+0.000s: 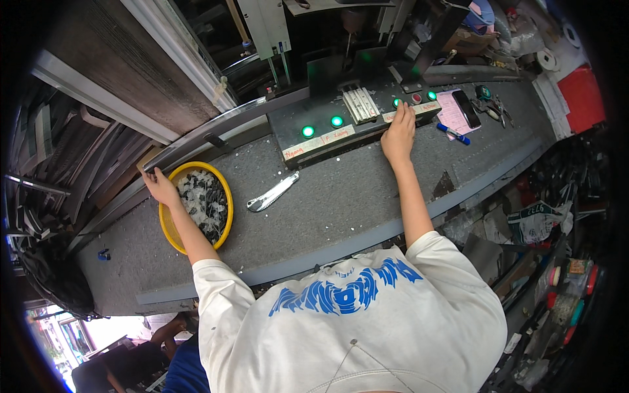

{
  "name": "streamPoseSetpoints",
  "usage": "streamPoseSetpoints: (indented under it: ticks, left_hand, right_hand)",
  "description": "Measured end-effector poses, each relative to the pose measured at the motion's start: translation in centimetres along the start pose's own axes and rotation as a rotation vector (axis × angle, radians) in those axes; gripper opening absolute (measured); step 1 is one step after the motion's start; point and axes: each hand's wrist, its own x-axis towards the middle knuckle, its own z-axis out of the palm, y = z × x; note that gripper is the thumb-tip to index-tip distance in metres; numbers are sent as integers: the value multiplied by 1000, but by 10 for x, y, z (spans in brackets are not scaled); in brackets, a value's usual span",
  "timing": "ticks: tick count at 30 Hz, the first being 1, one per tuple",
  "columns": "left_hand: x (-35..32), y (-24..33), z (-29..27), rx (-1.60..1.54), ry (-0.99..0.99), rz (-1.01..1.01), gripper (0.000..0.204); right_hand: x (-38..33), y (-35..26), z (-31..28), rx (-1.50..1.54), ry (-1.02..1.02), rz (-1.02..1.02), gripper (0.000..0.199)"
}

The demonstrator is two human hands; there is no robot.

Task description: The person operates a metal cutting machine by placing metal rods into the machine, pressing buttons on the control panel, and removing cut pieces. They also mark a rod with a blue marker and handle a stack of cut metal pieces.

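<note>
**Inspector:** Reporting on the hands first. The right hand [399, 134] is reaching forward with fingers held loosely together, the fingertips resting on the front edge of the dark metal control panel with lit green round buttons [341, 134], just beside a green button and a red one. It is gripping nothing.

**Supervisor:** And the other?

**Inspector:** The left hand [160, 187] is stretching out to the far rim of the round yellow plastic bowl filled with small black and white pieces [225, 196], its fingers lying against the grey rail beyond the bowl. Whether they are closing on a piece, I cannot tell. The bowl is sitting directly under that wrist and forearm.

**Supervisor:** What are you flagging as a risk?

**Inspector:** Three items, all judgement. First, the fingertips are lying so close to the buttons that a small slide forward could trigger the machine head [354, 39] beyond the hand while attention is going left. Second, the silver folding utility knife [273, 193] is lying loose on the grey felt-covered bench [341, 209], between the two arms; a forearm sweeping back across could catch it. Third, the forearm is pressing across the bowl's edge, so a quick pull could tip it and scatter pieces.

**Supervisor:** Anything right of the right hand?

**Inspector:** A blue pen [453, 133] and a black phone on pink paper [466, 108], near but apart.
</note>
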Motion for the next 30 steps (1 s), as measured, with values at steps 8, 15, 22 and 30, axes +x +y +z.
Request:
streamPoseSetpoints:
  ticks: [8,15,22,30]
  left_hand:
    - [-1,2,0,-31,3,-24,49]
    - [-2,4,1,-3,3,-1,49]
    - [-1,6,0,36,-12,-21,52]
    - [-2,9,-1,1,-31,-27,54]
  right_hand:
    - [0,-1,-1,-2,8,-4,73]
    - [0,-1,0,3,6,2,73]
    - [0,0,0,9,12,1,71]
    - [3,-1,-1,-7,-3,16,66]
